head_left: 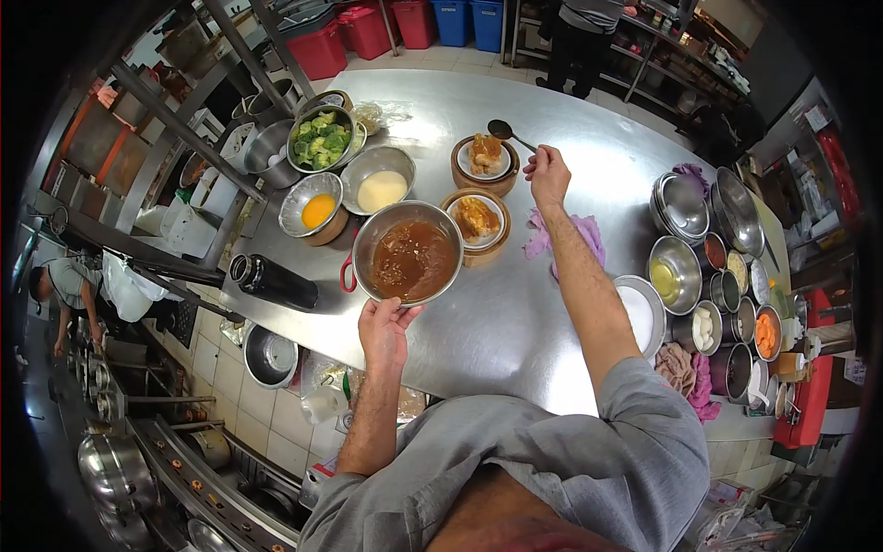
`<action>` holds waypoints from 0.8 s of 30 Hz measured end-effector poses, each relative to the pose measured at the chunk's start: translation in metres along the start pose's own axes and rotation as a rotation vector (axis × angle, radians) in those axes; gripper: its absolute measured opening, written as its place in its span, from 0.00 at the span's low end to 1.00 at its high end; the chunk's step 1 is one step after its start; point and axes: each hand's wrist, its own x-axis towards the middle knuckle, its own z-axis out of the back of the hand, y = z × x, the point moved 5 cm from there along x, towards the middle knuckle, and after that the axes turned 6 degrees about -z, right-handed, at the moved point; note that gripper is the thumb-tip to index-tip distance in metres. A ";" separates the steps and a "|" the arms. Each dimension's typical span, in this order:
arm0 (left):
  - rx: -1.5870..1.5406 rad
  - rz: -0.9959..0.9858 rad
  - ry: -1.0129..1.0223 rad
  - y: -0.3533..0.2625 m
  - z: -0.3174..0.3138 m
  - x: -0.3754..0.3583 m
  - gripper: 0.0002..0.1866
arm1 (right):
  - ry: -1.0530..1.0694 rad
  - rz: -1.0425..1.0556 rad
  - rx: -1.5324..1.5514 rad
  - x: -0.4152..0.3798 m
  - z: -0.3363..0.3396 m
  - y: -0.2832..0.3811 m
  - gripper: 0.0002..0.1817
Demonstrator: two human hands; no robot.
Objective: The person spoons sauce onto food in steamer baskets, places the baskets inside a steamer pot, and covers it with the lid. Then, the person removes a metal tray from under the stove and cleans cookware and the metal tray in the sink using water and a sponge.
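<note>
My left hand (384,333) grips the near rim of a steel bowl (362,259) of brown sauce (414,262). In my right hand (548,175) is a dark spoon (500,130), its bowl just over the far edge of a round bamboo steamer (480,185). That steamer holds a white dish with a sauce-coated piece of food (485,155). Closer to me, a second steamer (489,256) carries a similar dish of glazed food (476,219), right beside the sauce bowl. A purple cloth (589,237) lies under my right forearm.
Bowls of broccoli (320,140), pale liquid (383,191) and yellow egg (318,211) stand left, near a black bottle (276,281). Several ingredient bowls, including white granules (636,316), crowd the right. Another person (589,28) stands beyond the steel table (515,340).
</note>
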 end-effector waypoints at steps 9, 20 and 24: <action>0.006 0.008 0.004 0.001 0.002 -0.001 0.07 | -0.002 -0.179 0.110 -0.032 0.025 0.004 0.11; -0.013 -0.002 -0.006 -0.003 -0.010 -0.004 0.04 | 0.144 -0.122 0.050 -0.028 0.001 0.019 0.11; 0.013 -0.009 0.014 -0.003 -0.012 0.002 0.02 | 0.139 -0.126 -0.022 -0.034 0.017 0.014 0.11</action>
